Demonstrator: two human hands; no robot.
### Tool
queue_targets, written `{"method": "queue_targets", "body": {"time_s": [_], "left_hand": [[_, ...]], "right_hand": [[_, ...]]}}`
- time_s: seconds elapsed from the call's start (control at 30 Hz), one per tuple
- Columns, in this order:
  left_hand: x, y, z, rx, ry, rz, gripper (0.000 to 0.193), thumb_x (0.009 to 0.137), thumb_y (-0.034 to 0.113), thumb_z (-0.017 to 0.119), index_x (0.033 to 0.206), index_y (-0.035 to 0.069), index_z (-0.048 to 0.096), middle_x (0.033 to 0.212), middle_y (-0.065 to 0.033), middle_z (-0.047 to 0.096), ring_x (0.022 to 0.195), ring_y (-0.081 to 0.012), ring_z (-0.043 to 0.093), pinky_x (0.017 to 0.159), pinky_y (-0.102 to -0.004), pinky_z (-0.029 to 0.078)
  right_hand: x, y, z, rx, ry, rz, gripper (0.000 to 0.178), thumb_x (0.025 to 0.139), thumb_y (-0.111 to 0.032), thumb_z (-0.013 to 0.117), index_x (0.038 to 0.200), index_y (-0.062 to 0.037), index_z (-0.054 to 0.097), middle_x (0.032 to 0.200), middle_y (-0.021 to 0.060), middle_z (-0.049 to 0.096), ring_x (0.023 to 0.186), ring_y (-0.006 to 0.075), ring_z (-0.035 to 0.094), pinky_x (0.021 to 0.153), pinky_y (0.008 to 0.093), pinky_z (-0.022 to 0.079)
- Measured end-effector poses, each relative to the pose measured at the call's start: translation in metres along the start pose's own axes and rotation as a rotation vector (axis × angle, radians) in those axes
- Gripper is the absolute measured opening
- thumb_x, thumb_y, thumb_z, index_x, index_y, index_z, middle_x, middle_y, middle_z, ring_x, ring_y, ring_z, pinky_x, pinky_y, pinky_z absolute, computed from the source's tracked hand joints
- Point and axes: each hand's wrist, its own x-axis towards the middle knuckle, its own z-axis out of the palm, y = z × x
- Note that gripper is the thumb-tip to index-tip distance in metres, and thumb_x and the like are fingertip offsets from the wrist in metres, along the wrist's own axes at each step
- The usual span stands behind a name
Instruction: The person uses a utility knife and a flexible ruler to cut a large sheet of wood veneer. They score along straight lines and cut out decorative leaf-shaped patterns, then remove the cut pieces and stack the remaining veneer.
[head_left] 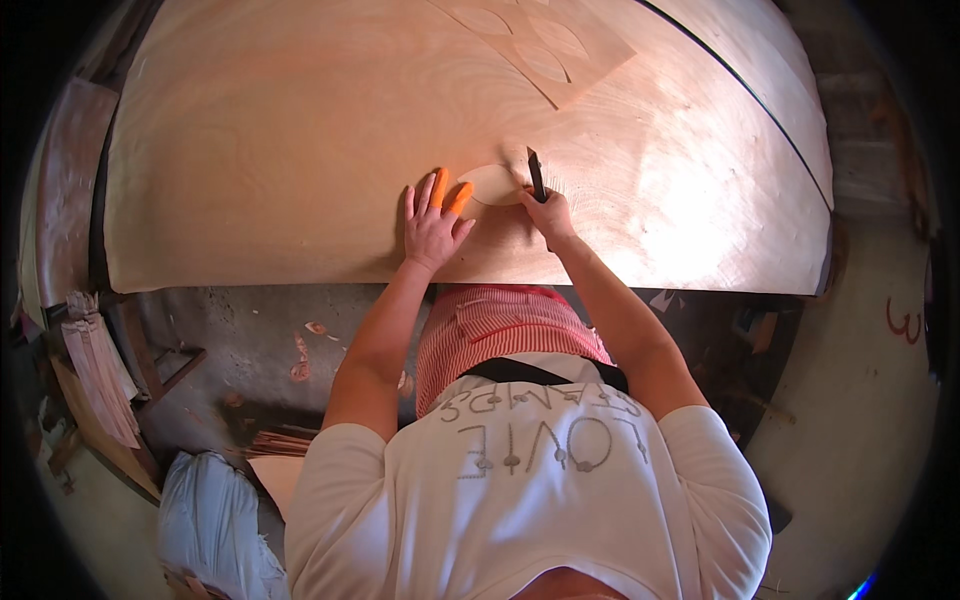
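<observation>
My left hand (432, 228) lies spread on the wood veneer sheet (260, 180), with orange finger covers on two of its fingers. Its fingertips come up to the left end of a pale, leaf-shaped veneer piece (492, 186), which rests on the sheet. At the other end of that piece, my right hand (549, 214) is closed around a black utility knife (537, 176). The knife stands tilted, its tip pointing up and away from me. Whether my right fingertips also pinch the veneer piece I cannot tell.
A veneer offcut (560, 55) with leaf-shaped holes lies at the far side. A dark seam (745, 85) crosses the surface at right. Veneer strips (100, 365) are stacked at left, above a white sack (215, 525). Scraps (300, 360) litter the floor.
</observation>
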Motion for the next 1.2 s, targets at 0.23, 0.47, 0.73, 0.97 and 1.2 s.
{"method": "queue_targets", "body": {"time_s": [0.23,0.47,0.73,0.97,1.2], "left_hand": [[0.0,0.0,0.0,0.007,-0.009,-0.006,0.044,0.077,0.04,0.054,0.117,0.02,0.052,0.133,-0.0152,0.033,0.125,-0.0287,0.028,0.101,-0.0518,0.017],[-0.001,-0.001,0.002,0.016,-0.039,-0.016,0.045,0.077,0.04,0.054,0.118,0.02,0.05,0.133,-0.0151,0.033,0.125,-0.0282,0.027,0.101,-0.0521,0.017],[0.0,-0.001,0.003,0.021,-0.044,-0.017,0.046,0.078,0.041,0.053,0.119,0.02,0.05,0.133,-0.0148,0.032,0.125,-0.0282,0.026,0.102,-0.0521,0.016],[0.002,0.002,0.001,0.019,-0.039,-0.022,0.047,0.078,0.04,0.053,0.12,0.02,0.048,0.134,-0.0142,0.032,0.125,-0.0278,0.027,0.102,-0.0514,0.016],[0.0,0.002,-0.002,0.018,-0.018,-0.029,0.05,0.076,0.039,0.055,0.122,0.021,0.047,0.134,-0.0129,0.033,0.125,-0.027,0.027,0.102,-0.0506,0.017]], "right_hand": [[-0.007,-0.011,0.0,-0.05,0.027,0.008,0.023,0.076,-0.025,0.065,0.081,-0.0022,0.062,0.061,-0.0031,0.052,0.051,0.0041,0.043,0.046,0.0218,0.035],[-0.004,-0.006,0.002,-0.037,0.035,0.011,0.024,0.076,-0.025,0.065,0.082,-0.0016,0.062,0.061,-0.0029,0.052,0.052,0.0042,0.043,0.046,0.0218,0.035],[-0.004,-0.005,0.001,-0.07,0.065,0.019,0.026,0.071,-0.028,0.067,0.079,-0.0029,0.064,0.061,0.0035,0.059,0.056,0.0088,0.053,0.054,0.0259,0.044],[-0.003,0.002,0.003,-0.045,0.089,-0.027,0.027,0.071,-0.029,0.067,0.079,-0.0027,0.064,0.061,0.004,0.059,0.057,0.0087,0.053,0.055,0.0263,0.044],[-0.011,-0.003,-0.009,-0.082,0.104,-0.092,0.028,0.073,-0.028,0.066,0.081,-0.0012,0.063,0.061,0.0036,0.058,0.057,0.0084,0.052,0.054,0.025,0.043]]}}
